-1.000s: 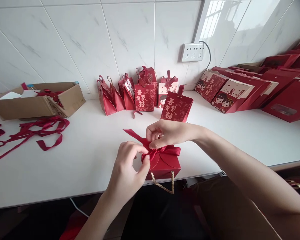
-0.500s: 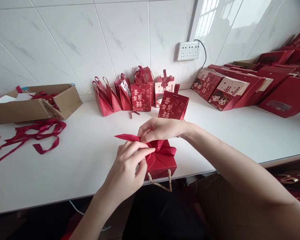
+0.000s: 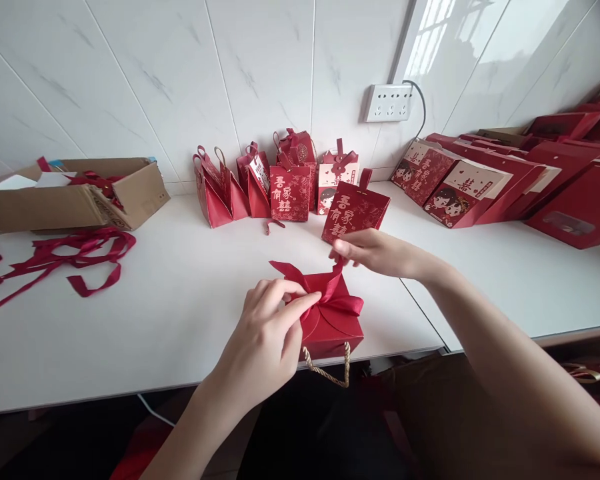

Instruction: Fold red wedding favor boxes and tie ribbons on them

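Note:
A red gift box (image 3: 337, 328) with a gold rope handle (image 3: 330, 380) sits at the table's front edge. A red satin ribbon (image 3: 347, 305) is tied in a bow on its lid. My left hand (image 3: 275, 320) pinches the bow near its knot, over the lid's left side. Behind the box, my right hand (image 3: 370, 252) grips one ribbon tail between thumb and fingers and holds it up. Another tail points up to the left, free of both hands. My left fingers hide part of the knot.
Several small red gift bags (image 3: 290, 193) stand along the tiled wall. More red boxes (image 3: 510, 180) are stacked at the right below a power socket (image 3: 389, 103). Loose ribbon (image 3: 97, 250) lies at the left, in front of an open cardboard box (image 3: 55, 205).
My right hand has moved right, away from my left, drawing a ribbon tail up and back. The left hand stays at the knot. The view has shifted slightly left.

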